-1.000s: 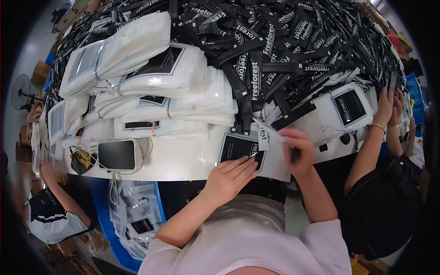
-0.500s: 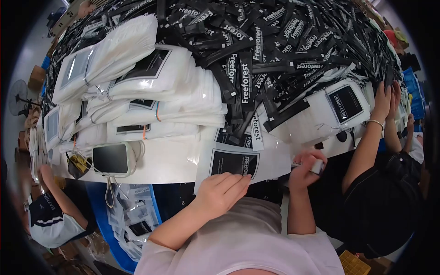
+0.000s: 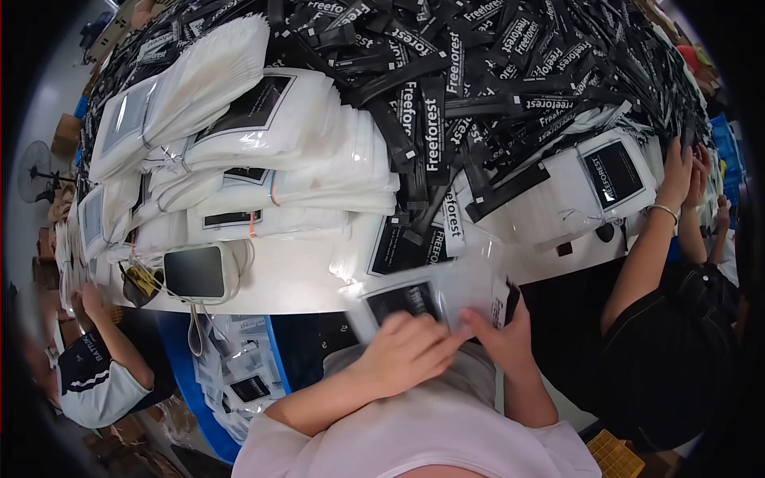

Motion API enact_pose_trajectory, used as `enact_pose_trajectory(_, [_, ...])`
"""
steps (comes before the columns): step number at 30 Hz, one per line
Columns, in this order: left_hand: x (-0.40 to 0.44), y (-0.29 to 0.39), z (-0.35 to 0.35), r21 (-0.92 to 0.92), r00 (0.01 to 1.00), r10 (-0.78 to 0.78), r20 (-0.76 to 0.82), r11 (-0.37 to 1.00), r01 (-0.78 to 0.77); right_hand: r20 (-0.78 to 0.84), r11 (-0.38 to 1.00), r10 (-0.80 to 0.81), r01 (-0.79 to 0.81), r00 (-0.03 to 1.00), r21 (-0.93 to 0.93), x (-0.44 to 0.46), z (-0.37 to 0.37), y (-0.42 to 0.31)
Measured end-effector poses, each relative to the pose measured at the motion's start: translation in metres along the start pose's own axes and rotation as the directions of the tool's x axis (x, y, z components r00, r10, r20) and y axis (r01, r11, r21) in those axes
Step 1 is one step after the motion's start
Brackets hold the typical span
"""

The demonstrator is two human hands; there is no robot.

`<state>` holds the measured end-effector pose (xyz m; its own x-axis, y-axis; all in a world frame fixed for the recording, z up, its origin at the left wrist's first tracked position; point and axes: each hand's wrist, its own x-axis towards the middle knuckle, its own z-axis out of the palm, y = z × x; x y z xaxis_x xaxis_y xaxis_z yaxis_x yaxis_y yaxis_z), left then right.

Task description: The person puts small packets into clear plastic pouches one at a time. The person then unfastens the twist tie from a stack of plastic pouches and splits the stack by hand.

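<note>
A clear plastic bag point(image 3: 458, 291) with a black Freeforest label is lifted off the table edge and tilted in front of me. My left hand point(image 3: 410, 350) is closed over its lower edge, slightly blurred. At the bag's right end, my right hand point(image 3: 504, 338) grips a slim black packet point(image 3: 502, 309) with white lettering, its thumb against the bag. Whether the packet lies inside the bag or against it, I cannot tell. Another labelled bag point(image 3: 406, 247) lies flat on the table just beyond.
Bundled white bags point(image 3: 263, 151) are stacked at left, beside a white device with a dark screen point(image 3: 195, 272). Black Freeforest packets point(image 3: 434, 127) heap up behind. A blue bin point(image 3: 179, 350) below holds bags. Co-workers' arms point(image 3: 645, 247) reach in at right; another person point(image 3: 96, 358) stands left.
The bag has risen from the table and tilted towards me. My right hand has moved left with the packet to the bag's right end; my left hand has shifted slightly right.
</note>
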<state>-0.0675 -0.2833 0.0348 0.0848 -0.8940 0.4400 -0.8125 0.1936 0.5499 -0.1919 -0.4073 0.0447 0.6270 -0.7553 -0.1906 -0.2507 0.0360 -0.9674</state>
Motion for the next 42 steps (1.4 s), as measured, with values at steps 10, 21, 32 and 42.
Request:
enact_pose_trajectory(10, [-0.010, -0.007, -0.021, -0.051, 0.973, -0.223, -0.052, 0.974, 0.221, 0.455, 0.988, -0.119, 0.152, 0.883, -0.037, 0.000, 0.024, -0.018])
enact_pose_trajectory(21, [-0.022, -0.011, -0.034, -0.267, 0.970, -0.237, 0.054, 0.933, 0.242, 0.564, 0.974, -0.122, 0.206, 0.817, -0.089, 0.011, 0.025, -0.017])
enact_pose_trajectory(32, [-0.024, -0.010, -0.018, -0.026, 0.904, -0.351, -0.243, 0.934, 0.356, 0.292, 0.829, -0.395, 0.201, 0.871, 0.521, 0.012, 0.044, -0.055])
enact_pose_trajectory(42, [-0.022, -0.014, -0.015, -0.101, 0.918, -0.291, -0.271, 0.956, 0.274, 0.454, 0.847, -0.454, 0.530, 0.767, -0.048, 0.012, 0.039, -0.045])
